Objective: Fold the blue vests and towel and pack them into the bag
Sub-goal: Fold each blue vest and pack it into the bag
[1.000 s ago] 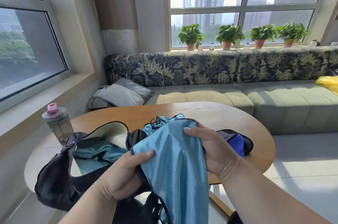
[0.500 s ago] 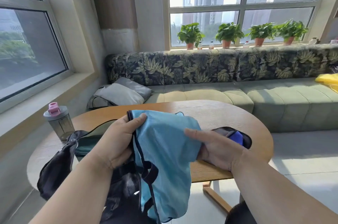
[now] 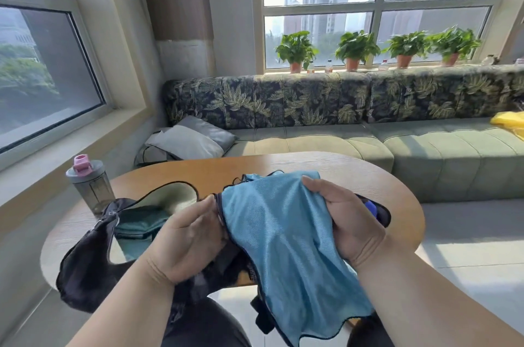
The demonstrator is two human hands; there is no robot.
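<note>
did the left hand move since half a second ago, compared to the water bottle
Yes. The left hand, gripping the blue vest, has dropped lower and toward the person, farther below the water bottle than before.

A light blue mesh vest [image 3: 286,239] with dark trim hangs crumpled over the desk's near edge. The black bag [image 3: 85,258] lies open at the desk's left end, with folded teal cloth [image 3: 139,226] inside it.

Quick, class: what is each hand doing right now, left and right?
Left hand: grips the left edge of the blue vest.
Right hand: grips the vest's right edge.
</note>
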